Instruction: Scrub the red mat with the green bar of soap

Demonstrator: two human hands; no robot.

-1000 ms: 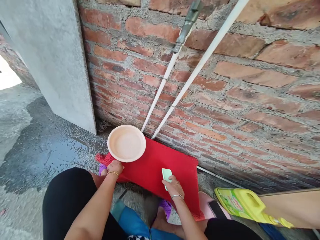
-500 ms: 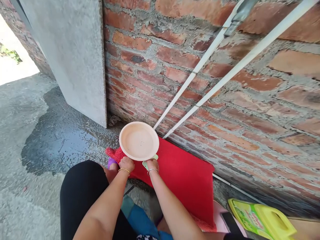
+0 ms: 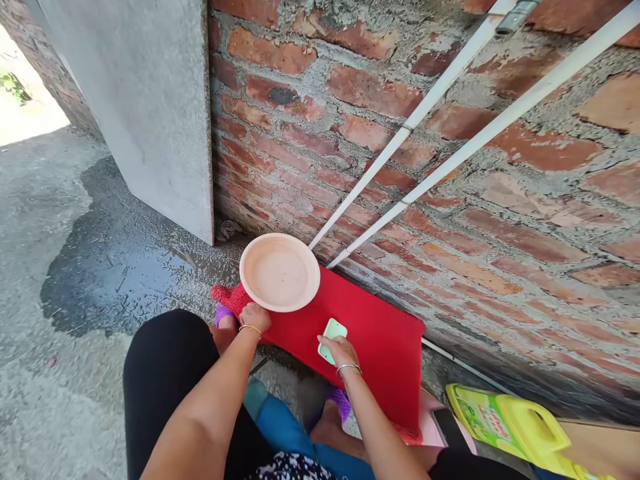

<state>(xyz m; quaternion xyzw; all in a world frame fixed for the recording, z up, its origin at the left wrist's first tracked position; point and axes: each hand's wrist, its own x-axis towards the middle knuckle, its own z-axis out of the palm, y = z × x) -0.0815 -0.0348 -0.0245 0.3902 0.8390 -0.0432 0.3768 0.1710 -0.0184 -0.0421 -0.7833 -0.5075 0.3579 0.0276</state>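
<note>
A pale peach plastic basin [image 3: 280, 272] rests at the left part of the red mat [image 3: 380, 333]; a few dark specks dot its inside. My left hand [image 3: 255, 317] is closed on the near-left rim of the basin. In my right hand [image 3: 341, 349] is a pale green scrub brush [image 3: 335, 331], its flat rounded back facing up and any bristles hidden below. This hand is over the middle of the mat, apart from the basin. A bunched red fold [image 3: 230, 297] of the mat lies left of the basin.
Brick wall [image 3: 450, 220] with two white pipes [image 3: 367, 180] runs behind the mat. A grey slab [image 3: 155, 120] leans at the left, beside wet concrete [image 3: 135, 273]. A yellow jug [image 3: 510, 423] and a dark phone-like object [image 3: 449, 428] lie right. Purple shoes [image 3: 341, 403] are below.
My right hand has moved from the basin's near rim to the right, carrying the green brush over the mat. My left hand stays at the rim, and the view has shifted slightly.
</note>
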